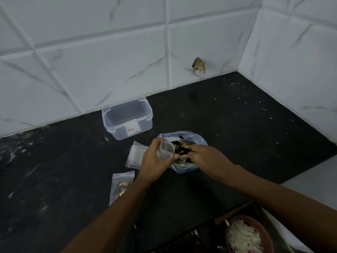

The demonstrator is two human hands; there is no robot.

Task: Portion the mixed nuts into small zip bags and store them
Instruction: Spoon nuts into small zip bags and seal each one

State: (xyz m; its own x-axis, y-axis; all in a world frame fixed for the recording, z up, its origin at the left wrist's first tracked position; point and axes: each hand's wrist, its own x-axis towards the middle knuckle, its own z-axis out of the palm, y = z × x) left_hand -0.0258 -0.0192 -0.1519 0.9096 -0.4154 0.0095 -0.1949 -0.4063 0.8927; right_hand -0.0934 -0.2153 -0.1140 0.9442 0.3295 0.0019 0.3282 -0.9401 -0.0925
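The left hand (156, 157) holds a small empty zip bag (165, 149) upright, its fingers curled round the bag with the thumb pressed on its lower edge and the mouth of the bag facing the big bag of nuts. Just to the right of it, the right hand (206, 157) reaches into the large blue-tinted plastic bag (184, 168), which lies open on the dark surface (237, 125); its fingertips are buried among the mixed nuts (182, 148), bunched together as if pinching some, though what they hold is hidden. The two hands are close, almost touching over the open bag. To the left of the left hand lies a small pile of empty zip bags (135, 154), flat on the surface. Nearer the person, partly covered by the left forearm, lies a filled zip bag (121, 185) with nuts in it. Farther back, by the tiled wall (91, 61), stands a clear plastic container (127, 117) without a lid.
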